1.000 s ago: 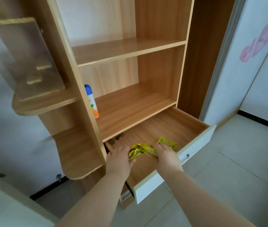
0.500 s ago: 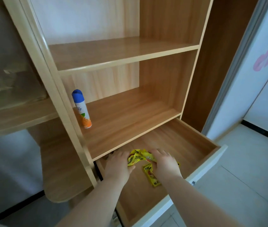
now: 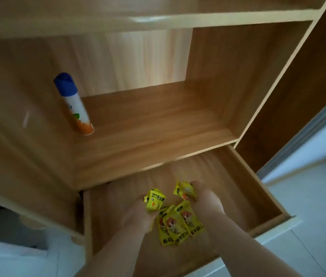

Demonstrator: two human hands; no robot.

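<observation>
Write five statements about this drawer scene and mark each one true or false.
1. The drawer is pulled open. True.
2. The spray can lies inside the drawer. False: it stands on the shelf above the drawer.
3. The left hand grips a yellow packet. True.
4. The right hand holds nothing. False: its fingers hold a second yellow packet.
5. Loose yellow packets lie on the drawer floor between the two hands. True.
</observation>
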